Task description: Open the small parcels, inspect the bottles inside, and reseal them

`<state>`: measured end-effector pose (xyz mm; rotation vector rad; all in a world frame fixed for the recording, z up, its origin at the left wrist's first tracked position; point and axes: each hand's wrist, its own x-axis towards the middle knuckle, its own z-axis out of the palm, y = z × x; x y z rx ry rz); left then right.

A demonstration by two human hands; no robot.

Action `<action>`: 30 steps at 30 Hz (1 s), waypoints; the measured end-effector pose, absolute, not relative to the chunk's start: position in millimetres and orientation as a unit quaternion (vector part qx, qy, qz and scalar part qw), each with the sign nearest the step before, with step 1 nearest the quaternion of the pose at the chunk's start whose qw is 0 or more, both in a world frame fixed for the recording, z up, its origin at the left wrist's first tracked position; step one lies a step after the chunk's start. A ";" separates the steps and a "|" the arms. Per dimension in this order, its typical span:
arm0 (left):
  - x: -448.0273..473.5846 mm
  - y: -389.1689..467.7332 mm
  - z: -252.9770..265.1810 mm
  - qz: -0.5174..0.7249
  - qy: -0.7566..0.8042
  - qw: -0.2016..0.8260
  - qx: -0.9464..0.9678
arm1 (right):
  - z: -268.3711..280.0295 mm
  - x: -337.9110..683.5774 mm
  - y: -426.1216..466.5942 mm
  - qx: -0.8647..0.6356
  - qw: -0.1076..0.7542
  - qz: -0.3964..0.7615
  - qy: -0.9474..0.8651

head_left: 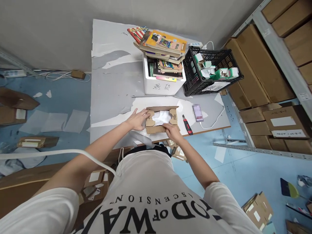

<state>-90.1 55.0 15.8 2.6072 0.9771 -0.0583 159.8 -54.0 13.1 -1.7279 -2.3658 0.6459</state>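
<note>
A small open cardboard box (156, 129) lies near the front edge of the table, its flaps folded outward. White wrapping, paper or plastic (162, 117), fills its middle; what is under it is hidden. My left hand (138, 119) grips the box at its left end, fingers over the flap and thumb nearer me. My right hand (172, 132) is curled at the near side, fingertips closed on the rim beside the white wrapping. Right of the box lies a red and black utility knife (187, 125), touched by neither hand.
Behind the box stand a white bin (163, 87) heaped with books (165, 42) and a black crate (195, 85) of small green-white cartons. A phone (197, 112) with a cable lies to the right. The table (107, 94) has torn covering. Shelving with cartons (280, 120) stands right.
</note>
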 end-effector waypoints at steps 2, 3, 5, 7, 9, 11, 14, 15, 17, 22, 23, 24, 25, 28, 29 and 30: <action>-76.5 51.3 29.1 -0.010 0.380 0.147 0.913 | 32.1 164.4 -27.3 -0.573 0.023 0.214 -0.791; -67.1 49.9 33.2 -0.002 0.375 0.142 0.916 | 39.7 164.7 -14.3 -0.560 -0.023 0.204 -0.803; -46.4 49.7 34.8 0.000 0.313 0.150 0.938 | 49.4 160.9 7.8 -0.528 -0.132 0.171 -0.821; -28.6 53.4 29.1 -0.021 0.250 0.164 0.954 | 52.3 154.1 21.7 -0.506 -0.211 0.140 -0.824; -18.0 58.5 20.0 -0.042 0.249 0.168 0.953 | 51.8 149.9 26.7 -0.501 -0.238 0.122 -0.823; -15.0 61.4 11.7 -0.039 0.283 0.172 0.943 | 51.5 152.9 24.9 -0.503 -0.240 0.108 -0.823; -19.6 56.9 5.2 -0.001 0.356 0.149 0.923 | 51.9 171.1 15.4 -0.522 -0.225 0.068 -0.820; -22.4 53.1 4.5 0.011 0.388 0.129 0.913 | 50.9 179.2 11.3 -0.533 -0.217 0.054 -0.816; -29.8 44.0 4.0 0.027 0.448 0.090 0.889 | 45.1 195.0 1.7 -0.557 -0.197 0.038 -0.806; -55.6 23.2 -1.6 0.010 0.517 0.128 0.846 | 18.4 217.3 -25.8 -0.605 -0.137 0.077 -0.780; -60.3 20.7 -3.6 0.004 0.520 0.149 0.841 | 15.8 217.6 -29.0 -0.613 -0.133 0.084 -0.774; -64.2 18.9 -5.2 0.000 0.522 0.167 0.837 | 15.4 216.2 -30.3 -0.619 -0.130 0.086 -0.770; -66.9 17.8 -6.4 -0.002 0.522 0.181 0.833 | 16.9 213.2 -29.3 -0.623 -0.126 0.082 -0.767; -67.4 17.6 -4.6 0.007 0.527 0.181 0.831 | 27.6 195.8 -12.2 -0.619 -0.118 0.066 -0.774; -65.5 18.2 -2.4 0.014 0.528 0.169 0.832 | 30.4 188.4 -3.1 -0.608 -0.118 0.078 -0.781; -62.8 18.9 0.3 0.022 0.526 0.157 0.836 | 31.5 181.0 6.7 -0.594 -0.120 0.100 -0.789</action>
